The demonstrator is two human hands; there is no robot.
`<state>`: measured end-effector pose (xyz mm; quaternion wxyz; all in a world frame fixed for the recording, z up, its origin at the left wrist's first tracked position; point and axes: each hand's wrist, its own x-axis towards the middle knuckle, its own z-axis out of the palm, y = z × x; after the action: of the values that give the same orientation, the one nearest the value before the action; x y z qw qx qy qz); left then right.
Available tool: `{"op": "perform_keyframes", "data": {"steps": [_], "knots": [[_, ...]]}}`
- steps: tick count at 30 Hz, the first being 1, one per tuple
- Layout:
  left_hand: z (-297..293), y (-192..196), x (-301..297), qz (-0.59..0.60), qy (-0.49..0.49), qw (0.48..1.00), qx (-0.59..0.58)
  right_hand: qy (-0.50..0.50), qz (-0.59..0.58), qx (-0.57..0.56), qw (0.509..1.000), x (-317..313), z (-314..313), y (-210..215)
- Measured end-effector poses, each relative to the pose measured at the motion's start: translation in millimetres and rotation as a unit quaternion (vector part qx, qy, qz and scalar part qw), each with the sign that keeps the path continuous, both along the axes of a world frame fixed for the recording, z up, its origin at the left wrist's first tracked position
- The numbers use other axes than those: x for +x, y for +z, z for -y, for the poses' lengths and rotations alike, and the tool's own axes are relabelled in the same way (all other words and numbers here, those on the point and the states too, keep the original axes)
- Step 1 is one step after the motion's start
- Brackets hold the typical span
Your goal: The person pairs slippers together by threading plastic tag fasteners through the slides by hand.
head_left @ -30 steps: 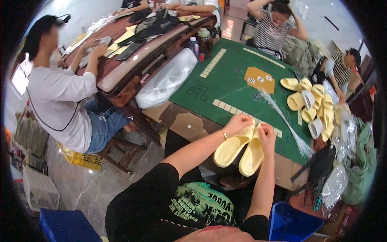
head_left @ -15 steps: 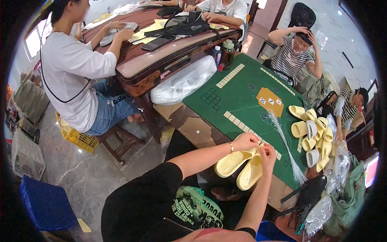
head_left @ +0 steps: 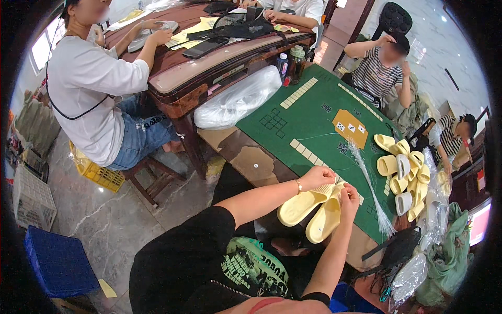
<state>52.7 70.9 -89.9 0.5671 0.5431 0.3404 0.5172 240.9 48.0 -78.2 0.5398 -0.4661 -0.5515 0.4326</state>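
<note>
The pale yellow slippers (head_left: 312,212) look like soft foam with a smooth, dull skin. The green table top (head_left: 314,125) looks like fuzzy matt cloth, and at its ten o'clock lies a shiny clear plastic bag (head_left: 235,99). The floor (head_left: 104,220) is glossy stone.

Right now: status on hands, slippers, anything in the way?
Left hand and right hand both grip the pair of yellow slippers, soles outward, at the green table edge. Slipper pile and plastic ties lie apart, right.
</note>
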Motion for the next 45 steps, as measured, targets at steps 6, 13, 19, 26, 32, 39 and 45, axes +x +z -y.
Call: {"op": "perform_keyframes", "data": {"steps": [6, 13, 19, 26, 32, 39, 45], "knots": [[-2.4, -3.8, 1.4, -0.079, 0.013, 0.993, 0.089, -0.001, 0.118, 0.010, 0.993, 0.2, -1.0, 1.1], [-3.6, -5.7, 1.9, -0.119, 0.006, 0.985, 0.128, -0.004, 0.149, 0.057, 0.987, 2.7, -7.2, -7.9], [-5.2, -5.5, 3.3, -0.024, 0.009, 0.999, 0.024, -0.030, 0.010, -0.049, 0.998, -4.6, 2.3, 10.4], [-0.5, -5.9, 2.3, -0.050, 0.005, 0.996, 0.072, -0.017, 0.113, 0.005, 0.993, -2.1, 0.3, 4.6], [-0.3, -1.3, 2.6, -0.098, 0.006, 0.989, 0.113, -0.005, 0.195, 0.101, 0.976, 4.3, -7.5, -7.9], [-1.0, 1.8, -1.3, -0.029, -0.019, 0.999, -0.007, -0.033, -0.045, -0.028, 0.998, -1.9, -1.0, 5.5], [0.3, -4.1, 2.2, -0.130, -0.003, 0.986, 0.101, -0.028, 0.109, 0.010, 0.994, 1.7, -1.5, -3.4]]}}
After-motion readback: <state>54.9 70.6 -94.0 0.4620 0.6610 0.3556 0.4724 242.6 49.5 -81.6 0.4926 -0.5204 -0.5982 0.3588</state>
